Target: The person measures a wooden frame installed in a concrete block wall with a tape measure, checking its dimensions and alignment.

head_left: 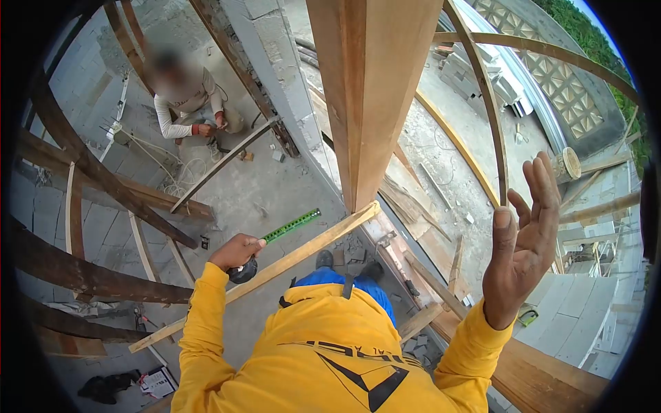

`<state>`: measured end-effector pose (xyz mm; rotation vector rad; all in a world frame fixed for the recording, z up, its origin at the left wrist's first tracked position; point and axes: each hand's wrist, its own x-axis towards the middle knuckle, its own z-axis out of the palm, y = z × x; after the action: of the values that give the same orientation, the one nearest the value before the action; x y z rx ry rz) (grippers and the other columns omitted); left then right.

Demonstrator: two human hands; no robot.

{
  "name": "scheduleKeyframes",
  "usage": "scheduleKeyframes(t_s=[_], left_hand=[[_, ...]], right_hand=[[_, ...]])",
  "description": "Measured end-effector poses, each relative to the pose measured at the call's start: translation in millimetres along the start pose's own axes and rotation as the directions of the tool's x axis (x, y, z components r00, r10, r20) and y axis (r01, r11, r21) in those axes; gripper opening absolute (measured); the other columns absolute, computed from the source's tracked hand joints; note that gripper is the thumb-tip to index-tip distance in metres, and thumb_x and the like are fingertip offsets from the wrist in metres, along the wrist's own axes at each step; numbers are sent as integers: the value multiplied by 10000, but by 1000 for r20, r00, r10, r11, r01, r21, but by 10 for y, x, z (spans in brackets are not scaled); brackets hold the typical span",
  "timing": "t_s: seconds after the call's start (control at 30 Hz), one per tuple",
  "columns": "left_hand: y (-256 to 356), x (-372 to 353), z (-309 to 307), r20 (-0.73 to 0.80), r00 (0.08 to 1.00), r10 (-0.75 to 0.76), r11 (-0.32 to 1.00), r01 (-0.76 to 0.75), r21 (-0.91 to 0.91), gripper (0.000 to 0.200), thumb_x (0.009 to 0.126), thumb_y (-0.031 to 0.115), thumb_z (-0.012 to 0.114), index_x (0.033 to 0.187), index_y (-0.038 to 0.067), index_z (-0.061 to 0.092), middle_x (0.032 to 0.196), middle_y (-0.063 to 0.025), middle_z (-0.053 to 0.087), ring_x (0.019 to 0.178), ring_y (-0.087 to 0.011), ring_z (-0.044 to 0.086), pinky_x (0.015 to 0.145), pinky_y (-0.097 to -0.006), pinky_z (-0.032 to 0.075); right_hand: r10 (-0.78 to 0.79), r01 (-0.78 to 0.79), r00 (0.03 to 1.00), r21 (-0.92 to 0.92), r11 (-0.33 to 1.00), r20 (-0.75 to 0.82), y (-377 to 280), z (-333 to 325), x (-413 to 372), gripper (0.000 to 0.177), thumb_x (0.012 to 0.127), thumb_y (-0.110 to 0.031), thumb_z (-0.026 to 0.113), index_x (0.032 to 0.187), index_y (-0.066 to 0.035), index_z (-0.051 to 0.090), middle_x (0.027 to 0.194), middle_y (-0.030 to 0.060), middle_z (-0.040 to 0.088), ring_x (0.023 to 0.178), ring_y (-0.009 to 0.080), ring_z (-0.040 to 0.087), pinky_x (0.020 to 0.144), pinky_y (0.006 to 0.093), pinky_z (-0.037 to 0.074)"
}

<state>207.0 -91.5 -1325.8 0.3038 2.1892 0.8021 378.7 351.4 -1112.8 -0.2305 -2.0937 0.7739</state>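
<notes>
My left hand (235, 252) is closed around a black tape measure case (243, 271). Its green blade (292, 226) runs out to the upper right, toward the base of a tall upright wooden post (375, 89). A thin wooden batten (289, 261) crosses diagonally just below the tape. My right hand (525, 242) is raised at the right with its fingers spread, and it holds nothing. It is close to a thin curved wooden strip (497, 138). My yellow sleeves and shirt fill the bottom of the view.
Another person (187, 100) crouches on the concrete floor below at upper left, hands together. Dark timber beams (103, 279) cross at left. Curved formwork strips, block walls and scattered wood offcuts lie around. A thick wooden beam (544, 378) runs under my right arm.
</notes>
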Motion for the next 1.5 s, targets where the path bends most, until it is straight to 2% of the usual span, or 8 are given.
scheduleKeyframes(t_s=[0.03,0.13,0.27,0.63,0.7,0.9,1.0,1.5], left_hand=[[-43,128,127,97,994,-52,998,56,-35,476,1018,417,564,734,38,612,622,-2,502,607,-128,437,601,-318,407],[-274,570,360,195,980,-30,999,37,-32,490,1015,457,554,744,56,627,660,-3,545,624,-135,463,639,-315,428],[-244,955,460,233,964,-128,988,105,109,506,1009,498,536,772,66,649,737,-37,609,684,-165,526,711,-324,454],[-421,1475,738,246,956,-162,983,134,126,531,1016,523,497,819,61,670,816,-70,655,765,-191,570,804,-333,470],[-537,1551,794,248,961,-126,988,98,121,531,1019,523,490,824,63,668,816,-71,653,771,-190,569,811,-331,467],[-601,1594,841,259,953,-156,988,145,61,523,1019,521,495,818,67,659,814,-63,644,767,-186,553,812,-319,458],[-613,1629,814,255,961,-105,991,80,103,524,1019,523,494,815,70,659,814,-59,643,772,-187,556,816,-319,456],[-577,1697,742,264,955,-135,987,106,122,537,1015,542,491,837,75,689,862,-75,676,826,-203,586,848,-336,462]], right_hand=[[29,-29,999,7,1000,18,73,-13,-85,567,963,-351,658,1437,-82,501,1509,190,457,1343,312,508,1013,412,496],[120,-119,989,-23,993,81,216,-25,-307,519,956,-328,672,1404,-99,545,1502,185,469,1321,300,528,983,396,511],[198,-187,966,-80,979,164,330,-56,-524,503,948,-307,688,1390,-104,563,1503,172,472,1322,303,520,975,394,505],[330,-295,900,-161,942,284,518,-144,-808,488,928,-239,718,1377,-117,572,1508,163,464,1340,316,499,973,409,497],[328,-293,897,-157,943,295,532,-152,-817,488,927,-232,720,1376,-116,570,1510,162,462,1340,319,499,972,408,497],[338,-298,882,-167,940,328,560,-140,-830,491,924,-226,724,1375,-110,568,1513,162,458,1341,324,498,967,404,498],[333,-288,880,-176,941,339,566,-123,-834,487,924,-226,724,1371,-107,571,1513,163,458,1340,326,498,960,402,502],[354,-299,851,-198,934,388,556,-37,-890,506,919,-225,725,1388,-121,566,1521,167,446,1331,334,509,940,401,520]])
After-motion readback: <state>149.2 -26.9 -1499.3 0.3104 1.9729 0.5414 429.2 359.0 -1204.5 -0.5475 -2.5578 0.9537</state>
